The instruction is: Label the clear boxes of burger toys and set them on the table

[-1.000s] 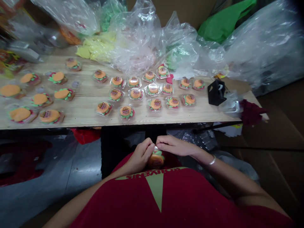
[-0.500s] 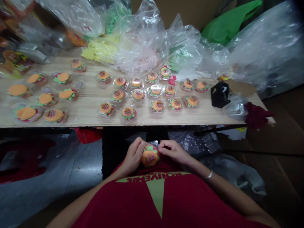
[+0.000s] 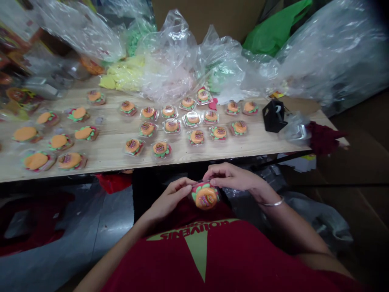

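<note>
A toy burger in a clear plastic case [image 3: 206, 197] is held just above my lap, below the table's front edge. It has an orange bun with a printed label and green and red layers. My left hand [image 3: 172, 195] grips its left side, thumb and fingers closed at the case's edge. From the upper right, my right hand [image 3: 232, 177] pinches the case's top edge with bent fingers. The undersides of both grips are hidden. A silver bracelet [image 3: 275, 202] circles my right wrist.
Several similar packaged burgers [image 3: 161, 150] lie in loose rows on the wooden table [image 3: 182, 156]. A black tape dispenser [image 3: 274, 116] stands at the right. Clear bags [image 3: 173, 61] of yellow, pink and green pieces line the back. A dark red cloth [image 3: 323, 137] hangs at the right edge.
The packaged burger has shifted slightly right and turned a little. My right hand has moved up and right, now over the case's top edge. My left fingers have straightened somewhat. The camera view has tilted.
</note>
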The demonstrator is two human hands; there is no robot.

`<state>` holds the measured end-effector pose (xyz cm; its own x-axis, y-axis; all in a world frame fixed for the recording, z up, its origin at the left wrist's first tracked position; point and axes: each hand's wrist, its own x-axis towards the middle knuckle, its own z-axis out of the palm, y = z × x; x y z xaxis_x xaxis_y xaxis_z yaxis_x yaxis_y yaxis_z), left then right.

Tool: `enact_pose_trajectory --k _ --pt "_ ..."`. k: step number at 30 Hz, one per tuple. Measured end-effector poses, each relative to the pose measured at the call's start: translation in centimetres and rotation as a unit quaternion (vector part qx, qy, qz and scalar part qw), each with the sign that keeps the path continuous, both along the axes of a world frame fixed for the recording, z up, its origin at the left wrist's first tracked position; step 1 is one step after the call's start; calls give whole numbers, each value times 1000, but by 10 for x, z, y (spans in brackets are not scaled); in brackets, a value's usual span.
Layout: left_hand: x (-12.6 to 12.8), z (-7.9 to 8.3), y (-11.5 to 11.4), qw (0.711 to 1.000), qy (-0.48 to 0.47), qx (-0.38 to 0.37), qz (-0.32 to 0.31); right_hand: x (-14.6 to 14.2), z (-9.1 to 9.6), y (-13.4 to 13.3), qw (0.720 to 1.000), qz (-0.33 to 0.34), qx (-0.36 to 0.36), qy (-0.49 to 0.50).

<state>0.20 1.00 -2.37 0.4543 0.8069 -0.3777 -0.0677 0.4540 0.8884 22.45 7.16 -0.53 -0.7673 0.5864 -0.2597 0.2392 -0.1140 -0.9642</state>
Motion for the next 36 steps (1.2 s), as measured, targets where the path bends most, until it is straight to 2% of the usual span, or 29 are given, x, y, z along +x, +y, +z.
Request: enact_pose_trajectory --k 2,5,8,13,19,25,29,31,36 --pt "0 6 6 1000 6 14 -10 -7 8 -2 999 13 43 3" --pt "-3 10 6 998 39 45 23 -23 4 -19 993 -90 74 18" --pt "-9 13 -3 993 92 79 1 -33 -8 -38 983 -152 105 22" --pt "-12 11 -17 968 179 175 -23 -37 -13 -49 977 -153 145 23" --pt "-7 -3 -26 970 165 176 -6 -41 -13 -55 979 -149 137 32" --pt "-8 -6 -30 976 153 152 34 -44 -25 -62 977 -184 98 43" --pt "-13 -13 -33 982 104 77 138 -43 -36 -71 964 -264 -1 39" --pt "-15 -18 -34 981 68 40 180 -42 -40 -73 958 -280 -44 44" --pt "-16 -24 -30 978 11 12 206 -48 -43 -65 946 -293 -106 87"
